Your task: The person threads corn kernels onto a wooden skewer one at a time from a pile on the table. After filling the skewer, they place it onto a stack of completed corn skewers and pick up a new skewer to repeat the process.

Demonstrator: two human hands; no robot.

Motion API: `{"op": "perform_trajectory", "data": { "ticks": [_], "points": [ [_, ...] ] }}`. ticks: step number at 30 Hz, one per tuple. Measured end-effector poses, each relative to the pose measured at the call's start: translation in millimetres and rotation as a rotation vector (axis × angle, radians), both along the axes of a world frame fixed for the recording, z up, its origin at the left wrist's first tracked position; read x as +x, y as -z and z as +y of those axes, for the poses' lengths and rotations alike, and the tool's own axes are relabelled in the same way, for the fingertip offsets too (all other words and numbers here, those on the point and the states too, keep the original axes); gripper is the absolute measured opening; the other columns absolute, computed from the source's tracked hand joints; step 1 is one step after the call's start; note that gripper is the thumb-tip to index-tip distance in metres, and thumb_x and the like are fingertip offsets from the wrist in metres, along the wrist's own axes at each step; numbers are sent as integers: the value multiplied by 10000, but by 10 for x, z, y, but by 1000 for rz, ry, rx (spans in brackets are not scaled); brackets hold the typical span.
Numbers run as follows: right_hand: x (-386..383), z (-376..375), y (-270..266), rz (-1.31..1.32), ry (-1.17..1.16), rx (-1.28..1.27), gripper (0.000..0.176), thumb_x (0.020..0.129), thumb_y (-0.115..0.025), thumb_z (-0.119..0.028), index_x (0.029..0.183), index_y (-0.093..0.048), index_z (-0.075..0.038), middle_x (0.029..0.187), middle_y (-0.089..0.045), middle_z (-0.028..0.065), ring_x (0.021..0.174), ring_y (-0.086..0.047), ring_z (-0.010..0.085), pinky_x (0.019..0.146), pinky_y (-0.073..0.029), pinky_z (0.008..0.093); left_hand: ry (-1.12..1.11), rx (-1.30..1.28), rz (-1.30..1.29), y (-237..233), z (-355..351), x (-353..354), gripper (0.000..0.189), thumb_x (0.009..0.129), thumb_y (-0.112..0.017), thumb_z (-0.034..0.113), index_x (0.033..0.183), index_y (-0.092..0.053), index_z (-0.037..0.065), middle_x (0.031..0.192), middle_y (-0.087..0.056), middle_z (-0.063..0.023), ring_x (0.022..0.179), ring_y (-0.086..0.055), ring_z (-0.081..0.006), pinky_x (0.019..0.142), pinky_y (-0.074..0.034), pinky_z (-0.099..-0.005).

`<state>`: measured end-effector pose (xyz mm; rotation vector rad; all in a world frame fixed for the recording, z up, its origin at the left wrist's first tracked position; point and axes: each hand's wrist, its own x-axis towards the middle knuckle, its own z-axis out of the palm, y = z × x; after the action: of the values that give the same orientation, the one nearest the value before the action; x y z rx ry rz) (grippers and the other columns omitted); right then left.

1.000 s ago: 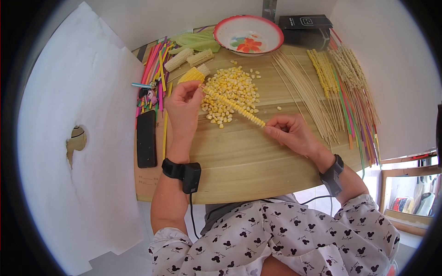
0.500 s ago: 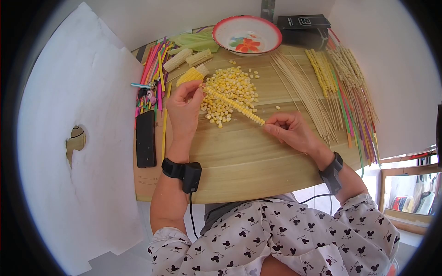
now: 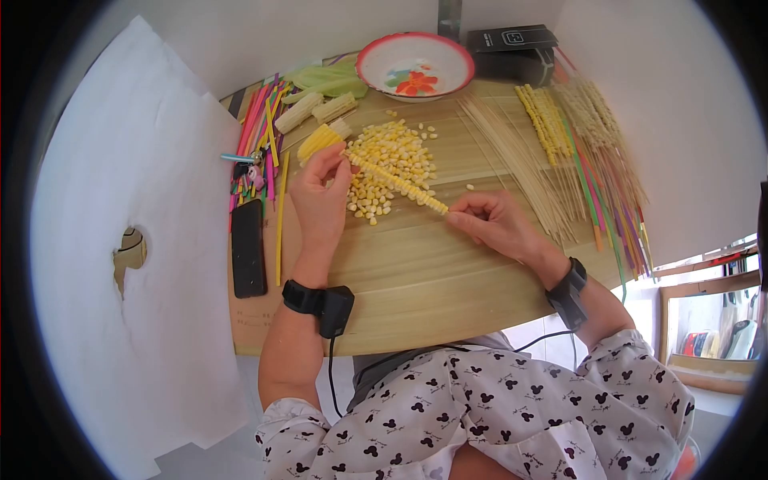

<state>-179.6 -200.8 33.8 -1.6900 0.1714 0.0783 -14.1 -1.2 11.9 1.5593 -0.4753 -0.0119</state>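
Observation:
A skewer of corn kernels (image 3: 400, 184) slants over the table between my hands, its kernels packed in a row. Finger and thumb of my left hand (image 3: 322, 186) pinch its upper left end; whether they also hold a loose kernel is hidden. My right hand (image 3: 498, 226) is closed on the lower right end, with the stick itself hidden by the fingers. Under and behind the skewer lies a heap of loose kernels (image 3: 392, 148). A partly stripped corn cob (image 3: 320, 142) rests just behind my left hand.
Bare cobs (image 3: 298, 113), husk (image 3: 328, 78), colourful strips (image 3: 258, 120) and a phone (image 3: 248, 250) lie left. An enamel basin (image 3: 376, 50) and black box (image 3: 512, 66) stand behind. Thin bare sticks (image 3: 520, 164) and finished kernel skewers (image 3: 544, 120) lie right. White boards flank the table.
The whole view has shifted slightly, so table items appear a little further left. Both hands keep their grip on the skewer, with hardly any movement between them.

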Motion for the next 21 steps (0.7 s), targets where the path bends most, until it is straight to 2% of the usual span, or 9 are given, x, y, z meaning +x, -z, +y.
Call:
{"op": "perform_trajectory", "data": {
  "ticks": [8, 13, 21],
  "points": [
    [12, -26, 24, -18, 7, 14, 142, 905, -606, -163, 864, -634, -30, 603, -493, -79, 508, -395, -9, 444, -307, 172, 7, -15, -24, 3, -3, 7, 230, 877, -554, 4, 1103, -589, -19, 897, -645, -56, 814, -629, -115, 731, -482, -214],
    [17, -39, 54, -48, 3, 21, 136, 905, -606, -159, 861, -633, -34, 598, -498, -77, 506, -402, -8, 447, -314, 168, -49, 37, -138, 84, 24, 87, 209, 875, -561, 8, 1079, -598, -19, 953, -638, -60, 852, -616, -107, 740, -477, -209],
    [17, -53, 26, -1, -17, 87, 149, 913, -593, -191, 859, -639, -60, 538, -462, -72, 453, -371, -9, 402, -249, 171, -35, -39, -46, 45, 24, 73, 193, 866, -563, -1, 1053, -609, -24, 941, -638, -56, 843, -615, -112, 755, -471, -210]
  ]
}}
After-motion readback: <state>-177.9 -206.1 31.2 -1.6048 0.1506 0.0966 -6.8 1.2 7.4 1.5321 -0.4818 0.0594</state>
